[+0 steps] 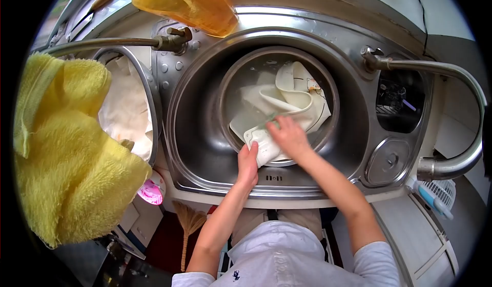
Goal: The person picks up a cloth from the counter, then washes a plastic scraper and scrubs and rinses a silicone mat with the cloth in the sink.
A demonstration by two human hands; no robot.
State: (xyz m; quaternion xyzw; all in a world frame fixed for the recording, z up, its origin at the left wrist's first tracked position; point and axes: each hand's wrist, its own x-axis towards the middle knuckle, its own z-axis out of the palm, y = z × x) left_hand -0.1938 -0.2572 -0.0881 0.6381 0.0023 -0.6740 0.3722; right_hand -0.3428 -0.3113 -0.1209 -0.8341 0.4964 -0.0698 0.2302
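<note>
A white cloth [294, 100] with dark line trim and a small printed patch lies folded in a round metal basin [332, 128] of cloudy water. My left hand [248, 163] is closed on the near edge of this cloth at the basin's front rim. Pressed down on the cloth, my right hand [288, 136] is curled, slightly blurred, around something pale green [271, 119]. Only a small part of that green thing shows, so its kind is unclear.
The basin stands in a steel sink [197, 148]. A yellow towel [77, 154] hangs at left beside a metal pot [148, 89] holding pale cloth. An orange liquid bottle [189, 5] stands behind. A curved faucet [451, 69] is at right, a broom [187, 225] below.
</note>
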